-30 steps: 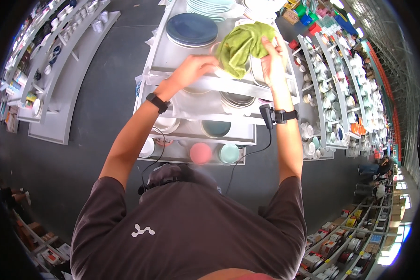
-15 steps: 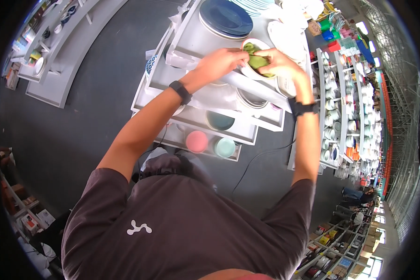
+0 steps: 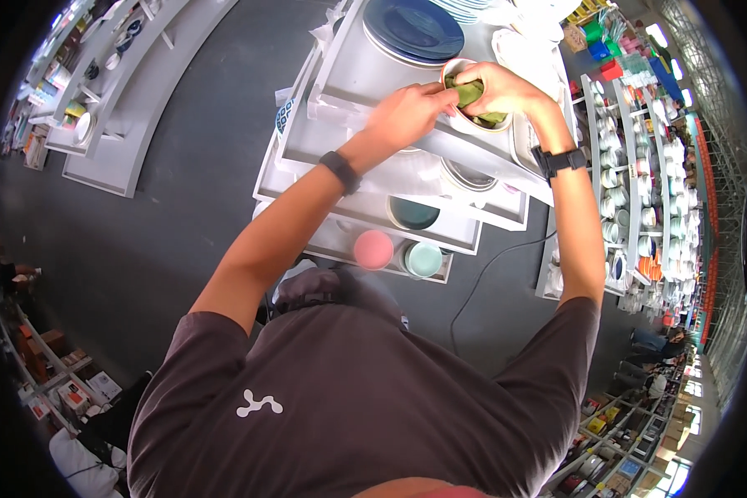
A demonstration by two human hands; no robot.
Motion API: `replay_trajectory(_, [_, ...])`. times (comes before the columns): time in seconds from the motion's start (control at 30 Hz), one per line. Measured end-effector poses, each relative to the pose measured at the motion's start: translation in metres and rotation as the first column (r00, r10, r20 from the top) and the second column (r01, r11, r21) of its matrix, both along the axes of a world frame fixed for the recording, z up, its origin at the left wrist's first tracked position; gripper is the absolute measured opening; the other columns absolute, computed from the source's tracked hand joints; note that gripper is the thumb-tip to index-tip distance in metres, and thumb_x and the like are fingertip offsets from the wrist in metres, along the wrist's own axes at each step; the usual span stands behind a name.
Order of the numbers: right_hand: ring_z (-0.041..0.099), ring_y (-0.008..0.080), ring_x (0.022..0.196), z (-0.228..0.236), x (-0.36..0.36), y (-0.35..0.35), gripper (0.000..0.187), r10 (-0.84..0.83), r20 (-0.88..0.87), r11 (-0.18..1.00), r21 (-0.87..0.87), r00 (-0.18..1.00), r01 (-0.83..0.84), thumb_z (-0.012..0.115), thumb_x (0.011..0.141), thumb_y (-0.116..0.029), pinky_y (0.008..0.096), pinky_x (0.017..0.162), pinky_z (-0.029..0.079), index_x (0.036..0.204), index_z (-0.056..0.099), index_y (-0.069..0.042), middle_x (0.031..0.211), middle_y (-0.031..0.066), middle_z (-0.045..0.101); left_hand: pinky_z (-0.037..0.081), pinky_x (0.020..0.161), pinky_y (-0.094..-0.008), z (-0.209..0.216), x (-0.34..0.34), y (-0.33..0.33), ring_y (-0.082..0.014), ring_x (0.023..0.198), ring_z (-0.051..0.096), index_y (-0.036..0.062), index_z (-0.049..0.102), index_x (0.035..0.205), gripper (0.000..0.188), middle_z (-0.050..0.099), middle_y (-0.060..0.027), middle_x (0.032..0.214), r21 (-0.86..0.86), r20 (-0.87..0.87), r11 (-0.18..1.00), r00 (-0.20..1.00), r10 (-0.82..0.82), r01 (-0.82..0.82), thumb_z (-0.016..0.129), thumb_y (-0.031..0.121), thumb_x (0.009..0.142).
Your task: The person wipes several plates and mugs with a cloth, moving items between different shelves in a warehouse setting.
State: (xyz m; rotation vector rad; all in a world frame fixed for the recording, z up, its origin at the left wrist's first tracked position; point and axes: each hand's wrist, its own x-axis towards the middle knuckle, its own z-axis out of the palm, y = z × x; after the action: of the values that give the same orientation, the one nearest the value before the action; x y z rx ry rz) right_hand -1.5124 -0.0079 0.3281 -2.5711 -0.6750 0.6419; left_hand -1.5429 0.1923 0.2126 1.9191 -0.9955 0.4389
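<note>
A white bowl (image 3: 471,127) with a reddish-brown rim stands on the top tier of a white shelf unit. Inside it lies a soft green cloth (image 3: 471,92), partly bunched up. My right hand (image 3: 506,88) reaches over the far right of the bowl, its fingers curled down around the cloth. From the left, my left hand (image 3: 408,114) comes to the bowl's near-left rim, thumb and fingertips pinched at the cloth's edge. The fingers cover part of the cloth and the bowl's inside.
Dark blue plates (image 3: 415,26) are stacked just beyond the bowl. White dishes (image 3: 519,51) stand to the right. Lower tiers carry a dark green plate (image 3: 412,213), a pink bowl (image 3: 373,250) and a mint cup (image 3: 423,259). A black cable (image 3: 483,278) runs along the floor.
The view has shifted, so the scene sits further right. My right hand has moved farther over the bowl, and the cloth looks more bunched under it. My left hand stays at the rim.
</note>
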Motion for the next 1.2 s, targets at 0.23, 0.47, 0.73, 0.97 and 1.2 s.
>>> replay_trajectory(0.23, [0.062,0.0353,0.099,-0.002,0.01,-0.002,0.036,0.151,0.185,0.956,-0.275,0.971,-0.096,0.077,0.062,-0.002,0.0403,0.082,0.051,0.095,0.066,-0.003,0.102,0.0137,0.063,0.054,0.07,-0.0427,-0.003,0.005,-0.001,-0.0356,0.082,0.066,0.0093,0.063,0.102,0.018,0.069,-0.0136,0.095,-0.074,-0.051,0.993,0.994,-0.096,0.092,0.062,0.002,0.085])
replay_trajectory(0.47, [0.067,0.0375,0.089,0.0,-0.007,-0.009,0.04,0.117,0.514,0.962,-0.273,0.85,0.033,0.083,0.06,-0.005,0.0437,0.073,0.052,0.097,0.067,-0.004,0.091,0.017,0.068,0.055,0.071,-0.0422,0.001,0.002,-0.002,-0.0362,0.081,0.066,0.0085,0.064,0.101,0.015,0.068,-0.0141,0.092,-0.068,-0.096,0.995,0.992,-0.086,0.079,0.066,0.005,0.086])
replay_trajectory(0.73, [0.062,0.0239,0.079,0.002,-0.006,-0.002,0.035,0.021,0.178,0.984,0.17,0.984,-0.052,0.074,0.063,-0.004,0.036,0.076,0.051,0.096,0.064,0.001,0.081,0.0105,0.065,0.054,0.068,-0.0431,-0.001,0.006,-0.002,-0.0374,0.08,0.066,0.0059,0.064,0.099,0.016,0.068,-0.0148,0.091,-0.109,-0.052,0.986,0.99,-0.132,0.126,0.066,0.001,0.084])
replay_trajectory(0.97, [0.06,0.0379,0.101,-0.019,0.007,-0.068,0.038,0.145,0.726,0.989,-0.114,0.672,-0.09,0.074,0.071,-0.001,0.0437,0.084,0.051,0.107,0.063,-0.005,0.108,0.0132,0.06,0.054,0.069,-0.0406,0.004,0.004,-0.006,-0.0363,0.079,0.067,0.0039,0.065,0.098,0.017,0.068,-0.016,0.09,-0.123,-0.04,0.983,0.989,-0.14,0.134,0.066,-0.001,0.082])
replay_trajectory(1.2, [0.066,0.0276,0.083,-0.033,-0.021,-0.024,0.026,-0.047,0.508,0.978,-0.151,0.86,0.142,0.07,0.074,-0.001,0.0388,0.073,0.052,0.101,0.068,-0.002,0.09,0.0116,0.067,0.055,0.069,-0.0396,0.002,0.004,0.001,-0.0348,0.08,0.068,0.0044,0.066,0.098,0.017,0.069,-0.0152,0.087,-0.096,0.004,0.995,0.999,-0.04,0.04,0.064,-0.002,0.082])
